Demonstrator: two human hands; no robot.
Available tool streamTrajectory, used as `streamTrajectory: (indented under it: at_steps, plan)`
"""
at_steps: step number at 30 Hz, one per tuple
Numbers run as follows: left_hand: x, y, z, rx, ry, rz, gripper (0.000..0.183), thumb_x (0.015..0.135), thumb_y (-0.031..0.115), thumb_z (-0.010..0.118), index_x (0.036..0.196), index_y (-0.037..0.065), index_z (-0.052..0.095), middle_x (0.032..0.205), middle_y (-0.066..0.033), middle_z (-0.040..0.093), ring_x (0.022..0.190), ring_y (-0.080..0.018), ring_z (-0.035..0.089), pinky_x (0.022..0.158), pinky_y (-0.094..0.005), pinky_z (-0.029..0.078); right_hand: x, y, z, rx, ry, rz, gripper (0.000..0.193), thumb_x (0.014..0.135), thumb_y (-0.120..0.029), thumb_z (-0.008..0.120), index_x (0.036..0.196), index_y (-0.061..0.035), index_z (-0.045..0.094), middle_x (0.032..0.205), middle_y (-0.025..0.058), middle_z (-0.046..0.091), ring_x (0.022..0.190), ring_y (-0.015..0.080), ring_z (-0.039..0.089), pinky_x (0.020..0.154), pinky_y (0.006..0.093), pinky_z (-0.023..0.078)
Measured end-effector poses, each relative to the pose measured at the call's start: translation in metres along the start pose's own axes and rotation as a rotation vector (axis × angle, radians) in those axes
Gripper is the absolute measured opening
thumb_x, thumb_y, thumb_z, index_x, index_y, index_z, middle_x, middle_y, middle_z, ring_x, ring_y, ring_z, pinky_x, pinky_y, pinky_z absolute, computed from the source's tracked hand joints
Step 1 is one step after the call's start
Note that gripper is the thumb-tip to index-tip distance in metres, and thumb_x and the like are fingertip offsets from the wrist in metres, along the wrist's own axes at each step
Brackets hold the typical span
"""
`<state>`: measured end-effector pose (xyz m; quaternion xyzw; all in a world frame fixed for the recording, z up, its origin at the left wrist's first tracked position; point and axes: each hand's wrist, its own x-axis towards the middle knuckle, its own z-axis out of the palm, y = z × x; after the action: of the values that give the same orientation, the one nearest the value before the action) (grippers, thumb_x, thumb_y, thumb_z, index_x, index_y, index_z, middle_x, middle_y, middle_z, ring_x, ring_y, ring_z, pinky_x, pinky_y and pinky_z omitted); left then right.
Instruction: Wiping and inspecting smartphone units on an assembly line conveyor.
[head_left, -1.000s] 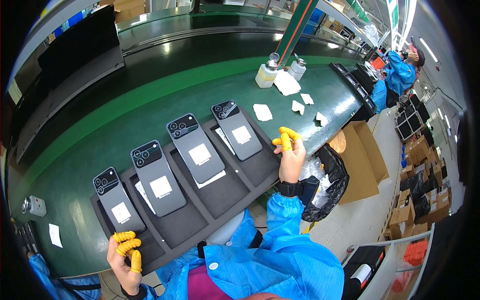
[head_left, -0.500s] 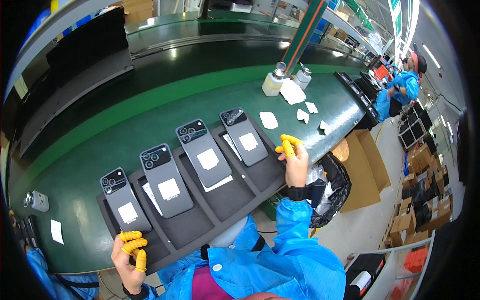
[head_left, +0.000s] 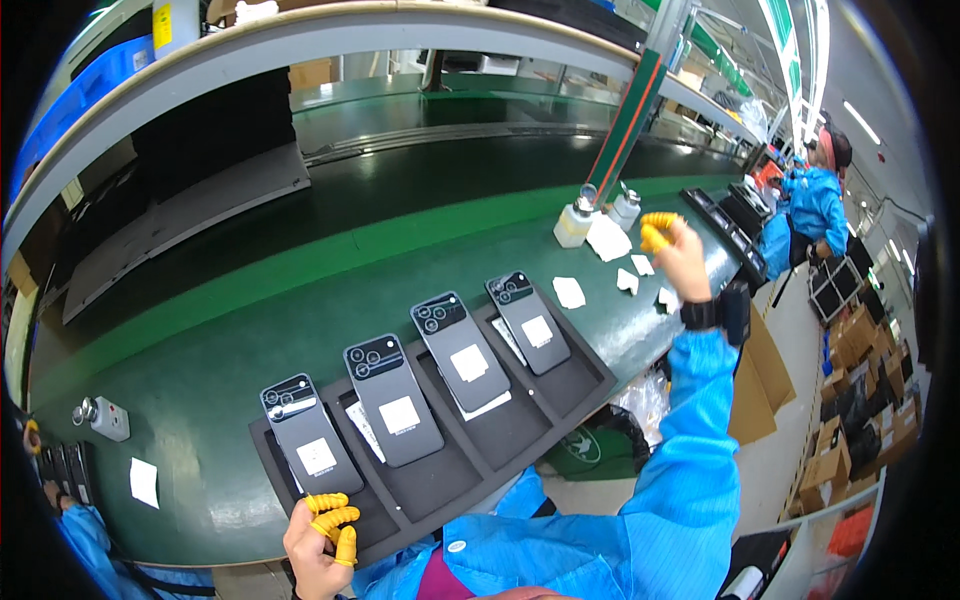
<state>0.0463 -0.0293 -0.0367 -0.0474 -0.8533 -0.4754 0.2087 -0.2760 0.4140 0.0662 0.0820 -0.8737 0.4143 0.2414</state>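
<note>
Single head view — looking steeply down, close over the green workbench [head_left: 300, 300].

1 tray [head_left: 590, 385] on the worktop [head_left: 200, 350] carries 4 phones [head_left: 392, 400], each with 1 white sticker [head_left: 399, 414]. 2 bottles [head_left: 573, 222] stand at the far right. About 5 white paper pieces [head_left: 569, 292] lie near them, and 1 more paper slip [head_left: 144, 482] lies at the left. 1 small grey box [head_left: 108, 418] sits nearby. 2 hands [head_left: 318, 545] show, with yellow finger cots [head_left: 330, 517]: 3 on the left, about 3 on the right.
</note>
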Motion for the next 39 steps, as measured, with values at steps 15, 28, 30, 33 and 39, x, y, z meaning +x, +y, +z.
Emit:
streamTrajectory:
  at_steps: [15, 28, 30, 33, 39]
  plan:
    - [0.016, 0.011, 0.004, 0.113, -0.057, -0.093, 0.017, 0.079, -0.004, 0.061, 0.096, -0.001, 0.067, 0.104, -0.0149, 0.063, 0.093, -0.0284, 0.060, 0.078, -0.0330, 0.047, 0.054, 0.250, 0.009, -0.704, 0.029, 0.137, 0.017, 0.074, -0.010, 0.069, 0.091, -0.0066, 0.072, 0.086, 0.0136, 0.071, 0.080, 0.0275, 0.069, 0.075, 0.0355, 0.055]
    - [0.019, 0.016, 0.011, 0.174, -0.048, -0.177, 0.017, 0.079, -0.005, 0.061, 0.094, -0.002, 0.067, 0.102, -0.0151, 0.063, 0.094, -0.0282, 0.060, 0.083, -0.0341, 0.047, 0.091, 0.351, 0.015, -0.760, -0.106, 0.220, 0.023, 0.087, -0.019, 0.060, 0.104, -0.0066, 0.068, 0.098, 0.0182, 0.068, 0.089, 0.0379, 0.065, 0.075, 0.0390, 0.054]
    - [0.014, 0.015, 0.013, 0.194, -0.035, -0.188, 0.017, 0.079, -0.005, 0.061, 0.094, -0.003, 0.067, 0.102, -0.0151, 0.063, 0.094, -0.0283, 0.060, 0.083, -0.0342, 0.047, 0.074, 0.250, 0.028, 0.118, 0.056, 0.524, 0.020, 0.091, -0.011, 0.052, 0.102, -0.0029, 0.066, 0.095, 0.0110, 0.069, 0.081, 0.0293, 0.067, 0.069, 0.0359, 0.055]
    - [0.007, 0.001, 0.018, 0.193, 0.040, -0.265, 0.015, 0.074, 0.006, 0.065, 0.088, 0.000, 0.066, 0.092, -0.0089, 0.059, 0.068, -0.0126, 0.051, 0.054, -0.0211, 0.034, 0.059, 0.218, -0.005, 0.816, -0.043, 0.534, 0.024, 0.094, -0.010, 0.049, 0.114, -0.0017, 0.060, 0.108, 0.0109, 0.065, 0.093, 0.0256, 0.064, 0.075, 0.0363, 0.056]
    - [0.017, 0.010, 0.012, 0.136, -0.051, -0.161, 0.017, 0.078, -0.005, 0.061, 0.095, -0.003, 0.066, 0.101, -0.0164, 0.063, 0.093, -0.0296, 0.061, 0.082, -0.0347, 0.048, 0.044, 0.158, -0.010, 1.276, -0.150, 0.585, 0.034, 0.097, -0.027, 0.053, 0.117, 0.0009, 0.052, 0.114, 0.0164, 0.059, 0.099, 0.0265, 0.061, 0.079, 0.0370, 0.055]
